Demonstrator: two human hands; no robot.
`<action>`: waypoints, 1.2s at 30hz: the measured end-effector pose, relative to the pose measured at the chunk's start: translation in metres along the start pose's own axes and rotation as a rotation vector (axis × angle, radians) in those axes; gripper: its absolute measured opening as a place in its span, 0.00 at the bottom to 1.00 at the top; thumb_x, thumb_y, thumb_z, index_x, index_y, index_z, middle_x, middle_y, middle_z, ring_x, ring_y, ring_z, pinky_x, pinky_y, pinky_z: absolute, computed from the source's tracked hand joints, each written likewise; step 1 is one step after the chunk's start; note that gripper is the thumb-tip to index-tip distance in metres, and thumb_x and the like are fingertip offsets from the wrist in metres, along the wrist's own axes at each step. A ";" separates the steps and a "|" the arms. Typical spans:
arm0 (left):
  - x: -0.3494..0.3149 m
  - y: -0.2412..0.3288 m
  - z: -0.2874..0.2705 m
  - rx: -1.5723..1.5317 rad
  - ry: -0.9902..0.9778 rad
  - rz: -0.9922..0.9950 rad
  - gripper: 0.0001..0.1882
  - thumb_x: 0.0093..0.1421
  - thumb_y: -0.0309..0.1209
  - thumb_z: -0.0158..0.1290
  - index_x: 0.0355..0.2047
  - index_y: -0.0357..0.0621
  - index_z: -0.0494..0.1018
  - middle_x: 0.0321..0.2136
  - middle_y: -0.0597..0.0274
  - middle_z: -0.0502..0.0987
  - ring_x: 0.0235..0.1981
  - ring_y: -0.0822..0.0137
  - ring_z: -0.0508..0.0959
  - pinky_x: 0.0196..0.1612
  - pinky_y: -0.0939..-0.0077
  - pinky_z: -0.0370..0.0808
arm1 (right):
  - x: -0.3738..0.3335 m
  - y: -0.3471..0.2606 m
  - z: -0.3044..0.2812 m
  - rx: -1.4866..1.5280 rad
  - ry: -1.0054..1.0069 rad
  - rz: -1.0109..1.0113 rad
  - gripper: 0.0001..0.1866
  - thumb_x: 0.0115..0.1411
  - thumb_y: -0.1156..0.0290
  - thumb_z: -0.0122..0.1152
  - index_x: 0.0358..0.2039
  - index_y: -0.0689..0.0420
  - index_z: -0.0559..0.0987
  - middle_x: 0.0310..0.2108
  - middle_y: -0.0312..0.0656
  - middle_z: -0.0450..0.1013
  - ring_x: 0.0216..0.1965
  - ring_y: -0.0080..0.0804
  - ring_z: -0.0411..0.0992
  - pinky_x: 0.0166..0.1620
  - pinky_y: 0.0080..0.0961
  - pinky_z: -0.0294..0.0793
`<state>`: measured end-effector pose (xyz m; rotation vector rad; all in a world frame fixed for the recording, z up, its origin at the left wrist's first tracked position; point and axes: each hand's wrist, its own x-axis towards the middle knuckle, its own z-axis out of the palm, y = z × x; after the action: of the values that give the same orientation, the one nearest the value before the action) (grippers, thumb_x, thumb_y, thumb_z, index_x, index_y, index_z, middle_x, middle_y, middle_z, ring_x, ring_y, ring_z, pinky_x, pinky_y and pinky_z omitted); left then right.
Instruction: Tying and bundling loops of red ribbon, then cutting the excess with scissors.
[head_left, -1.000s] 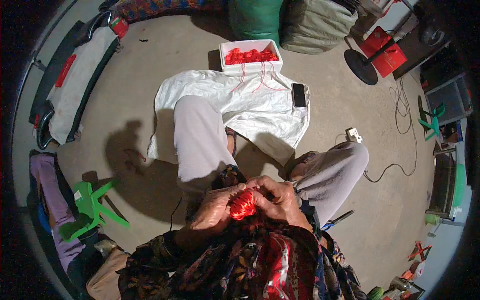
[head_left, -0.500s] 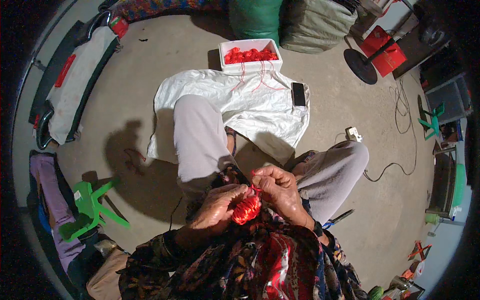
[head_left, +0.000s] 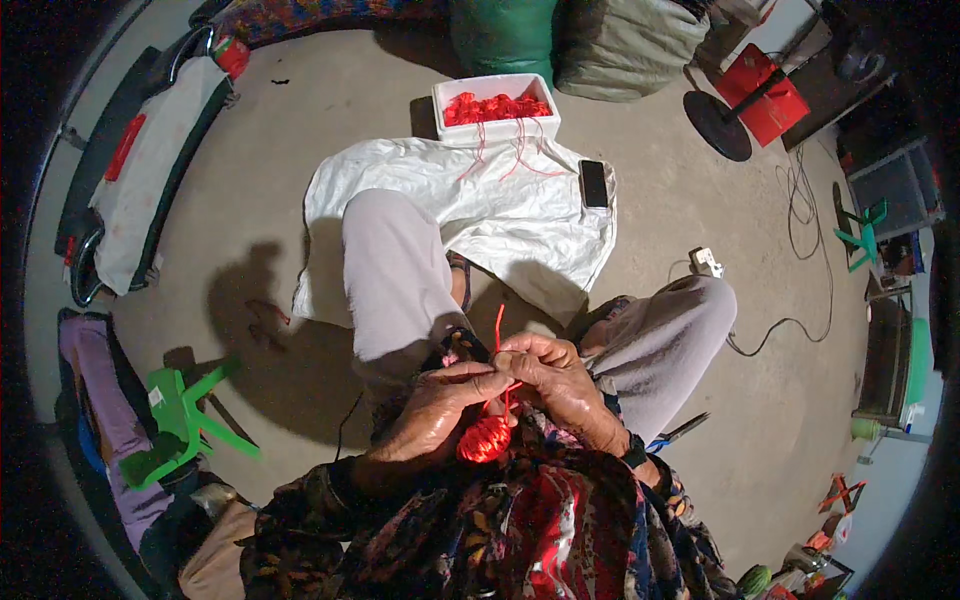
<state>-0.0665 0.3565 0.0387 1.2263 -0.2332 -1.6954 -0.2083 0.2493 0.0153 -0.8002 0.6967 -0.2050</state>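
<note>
A small ball-shaped bundle of shiny red cord (head_left: 484, 439) hangs just under my hands, above my lap. My left hand (head_left: 443, 397) pinches the red cord above the bundle between thumb and forefinger. From the right, my right hand (head_left: 556, 378) meets it, its thumb and fingers closed on the same cord. One cord end (head_left: 499, 325) sticks up past the fingertips, and a loop shows below them. How the strands cross between the fingers is hidden.
Ahead, a white foam box (head_left: 547, 128) holds red cord pieces, beside a white sheet (head_left: 400, 165) with a phone (head_left: 594, 184) on it. A green stool (head_left: 180, 415) stands left. Scissors or pliers (head_left: 680, 430) lie by my right knee. A power strip (head_left: 706, 262) trails a cable.
The red bundle has dropped slightly lower and to the left. A length of cord now stands up above my fingertips, and my hands have drawn closer together.
</note>
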 end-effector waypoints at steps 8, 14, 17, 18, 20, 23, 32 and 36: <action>-0.018 -0.007 -0.011 0.002 0.161 0.031 0.15 0.64 0.37 0.47 0.33 0.36 0.72 0.34 0.53 0.78 0.38 0.64 0.77 0.47 0.71 0.69 | -0.036 -0.009 -0.008 -0.495 -0.189 -0.057 0.09 0.62 0.69 0.58 0.38 0.62 0.77 0.32 0.33 0.75 0.35 0.16 0.70 0.38 0.17 0.69; -0.028 -0.007 -0.015 -0.154 -0.078 0.106 0.14 0.66 0.34 0.45 0.35 0.31 0.70 0.36 0.49 0.77 0.42 0.60 0.76 0.50 0.65 0.71 | -0.071 0.002 -0.029 -0.515 -0.284 -0.137 0.09 0.60 0.75 0.57 0.41 0.62 0.76 0.37 0.37 0.75 0.41 0.22 0.72 0.46 0.18 0.69; -0.033 -0.008 -0.008 -0.171 -0.014 0.233 0.14 0.66 0.35 0.46 0.35 0.33 0.70 0.34 0.52 0.78 0.40 0.64 0.76 0.47 0.70 0.72 | -0.071 0.005 -0.025 -0.425 -0.283 -0.108 0.10 0.60 0.76 0.57 0.42 0.63 0.75 0.38 0.37 0.75 0.43 0.23 0.71 0.48 0.19 0.69; -0.033 -0.005 -0.004 -0.120 0.015 0.250 0.13 0.65 0.34 0.46 0.34 0.33 0.71 0.32 0.51 0.78 0.38 0.62 0.77 0.45 0.68 0.73 | -0.071 0.005 -0.024 -0.396 -0.275 -0.090 0.11 0.60 0.75 0.57 0.43 0.64 0.75 0.38 0.37 0.75 0.44 0.23 0.71 0.48 0.19 0.69; -0.032 0.002 0.003 -0.017 0.073 0.285 0.11 0.64 0.31 0.46 0.30 0.35 0.71 0.29 0.49 0.78 0.34 0.58 0.79 0.43 0.64 0.75 | -0.072 0.007 -0.026 -0.370 -0.272 -0.075 0.12 0.59 0.75 0.58 0.43 0.63 0.75 0.40 0.38 0.74 0.44 0.24 0.71 0.49 0.19 0.68; -0.027 0.003 -0.003 0.141 0.067 0.315 0.11 0.64 0.31 0.47 0.29 0.35 0.71 0.26 0.50 0.77 0.31 0.58 0.78 0.41 0.66 0.75 | -0.070 0.017 -0.024 -0.249 -0.301 -0.135 0.13 0.58 0.75 0.59 0.44 0.63 0.75 0.41 0.39 0.74 0.45 0.26 0.71 0.50 0.20 0.68; -0.027 -0.004 -0.007 -0.064 -0.019 0.202 0.12 0.63 0.32 0.49 0.25 0.36 0.69 0.20 0.56 0.72 0.26 0.65 0.73 0.37 0.71 0.70 | -0.074 0.005 -0.026 -0.528 -0.375 -0.308 0.14 0.56 0.76 0.57 0.43 0.64 0.75 0.41 0.43 0.75 0.44 0.29 0.72 0.50 0.23 0.68; -0.022 -0.002 -0.005 -0.039 0.004 0.132 0.11 0.61 0.30 0.50 0.24 0.37 0.71 0.17 0.58 0.72 0.24 0.63 0.75 0.32 0.72 0.71 | -0.076 0.008 -0.032 -0.537 -0.258 -0.178 0.11 0.57 0.75 0.57 0.41 0.63 0.77 0.38 0.42 0.76 0.40 0.29 0.73 0.47 0.23 0.69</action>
<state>-0.0638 0.3763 0.0490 1.1601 -0.2710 -1.5767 -0.2871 0.2678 0.0314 -1.3787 0.4358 -0.0705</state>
